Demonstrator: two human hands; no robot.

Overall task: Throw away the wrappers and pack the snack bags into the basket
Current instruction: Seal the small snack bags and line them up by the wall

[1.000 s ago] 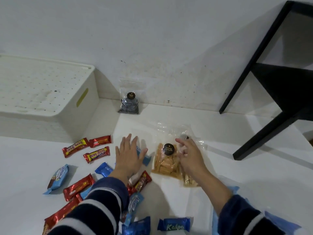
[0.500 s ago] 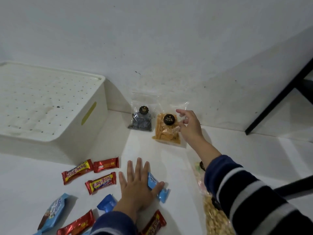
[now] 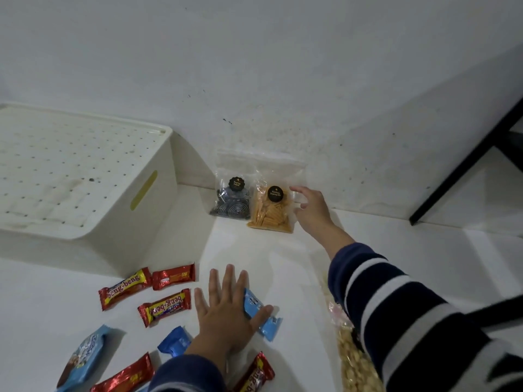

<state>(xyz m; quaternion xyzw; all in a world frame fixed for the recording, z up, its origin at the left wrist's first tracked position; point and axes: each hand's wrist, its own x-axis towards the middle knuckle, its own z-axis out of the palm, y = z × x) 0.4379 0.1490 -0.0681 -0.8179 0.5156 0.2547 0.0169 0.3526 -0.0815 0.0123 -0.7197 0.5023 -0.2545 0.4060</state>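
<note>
White floor (image 3: 283, 264) meets white wall; upturned perforated basket (image 3: 85, 176) at left. Two clear snack bags lean on the wall: dark-snack bag (image 3: 232, 206), orange-stick bag (image 3: 271, 212). Right hand (image 3: 311, 207), fingers spread, empty, just beside the orange bag. Left hand (image 3: 226, 315) lies flat, fingers splayed, on a blue wrapper (image 3: 261, 315). Red wrappers (image 3: 164, 306) scattered nearby.

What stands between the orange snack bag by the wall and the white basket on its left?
The dark snack bag stands directly left of the orange snack bag, between it and the white basket. The right hand is open beside the orange bag.
</note>
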